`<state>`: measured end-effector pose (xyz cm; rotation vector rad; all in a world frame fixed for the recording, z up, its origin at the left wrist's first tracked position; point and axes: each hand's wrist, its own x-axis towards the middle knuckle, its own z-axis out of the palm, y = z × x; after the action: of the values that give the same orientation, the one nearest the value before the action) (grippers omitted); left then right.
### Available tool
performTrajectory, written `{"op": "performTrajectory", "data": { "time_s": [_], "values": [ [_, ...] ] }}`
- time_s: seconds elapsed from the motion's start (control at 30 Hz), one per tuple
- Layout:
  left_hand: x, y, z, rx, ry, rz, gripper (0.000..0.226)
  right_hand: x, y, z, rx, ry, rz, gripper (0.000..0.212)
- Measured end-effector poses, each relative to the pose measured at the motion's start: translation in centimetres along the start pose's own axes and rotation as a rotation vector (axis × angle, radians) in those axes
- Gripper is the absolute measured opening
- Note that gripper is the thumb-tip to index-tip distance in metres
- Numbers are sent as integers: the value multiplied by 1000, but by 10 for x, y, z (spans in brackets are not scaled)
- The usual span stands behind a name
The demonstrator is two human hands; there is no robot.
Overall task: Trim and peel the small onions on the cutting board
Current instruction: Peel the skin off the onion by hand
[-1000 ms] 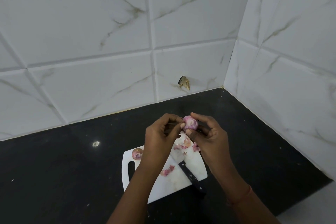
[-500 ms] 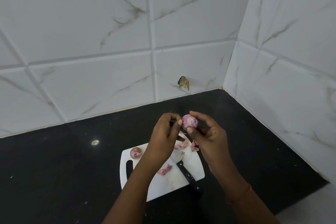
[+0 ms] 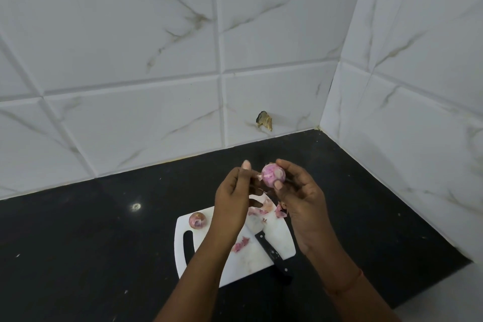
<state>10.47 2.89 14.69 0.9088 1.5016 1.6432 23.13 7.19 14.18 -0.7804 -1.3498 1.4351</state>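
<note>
Knife: knife (image 3: 271, 251) lies untouched on the near right part of the cutting board (image 3: 278, 232), black handle over the near edge, blade pointing in under the hands.
Board: white, lying on the black desk (image 3: 91, 256); it carries loose pink skin scraps (image 3: 241, 244) near the middle and more peelings (image 3: 269, 208) at its far edge, directly below the hands.
Waiting onion: second small onion (image 3: 197, 220) sits at the board's far left corner, its skin apparently on, well apart from both hands.
Change: half a second ago the left thumb and fingers were pressed against the held onion; now they have drawn off to the left, trailing a pale strip of skin (image 3: 259, 177) from it.
Meaning: I judge one more layer is coming away, so this onion is close to peeled, while the other is not yet begun.
Left hand: left hand (image 3: 232, 198) is raised above the board, back toward the camera, grip pinched on the skin strip, one fingertip standing up clear.
Right hand: right hand (image 3: 300, 198) is held at the same height, palm turned inward, grip clamped on the held onion (image 3: 273, 177) between thumb below and fingertips above.
Backdrop: marbled white wall tiles (image 3: 156, 60) rise behind the desk, with a small brown chip (image 3: 264, 121) low on one.
</note>
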Motion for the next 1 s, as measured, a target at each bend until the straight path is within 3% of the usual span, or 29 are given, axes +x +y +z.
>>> {"op": "performTrajectory", "data": {
  "time_s": [0.2, 0.47, 0.67, 0.77, 0.9, 1.0],
  "values": [
    [-1, -3, -8, 246, -67, 142, 24, -5, 1, 5, 70, 16, 69, 40],
    [4, -19, -24, 423, 24, 166, 11, -8, -8, 16, 598, 43, 330, 28],
    [30, -18, -20, 538, 71, 213, 11, -10, -8, 20, 606, 66, 348, 22],
    [35, -14, -17, 570, 2, 241, 25, -9, -7, 21, 565, 83, 329, 30],
    [17, 0, -21, 312, -219, 399, 28, -9, -7, 21, 506, 109, 312, 32],
    [10, 1, -25, 301, -323, 443, 38, -9, -8, 22, 464, 115, 318, 31]
  ]
}}
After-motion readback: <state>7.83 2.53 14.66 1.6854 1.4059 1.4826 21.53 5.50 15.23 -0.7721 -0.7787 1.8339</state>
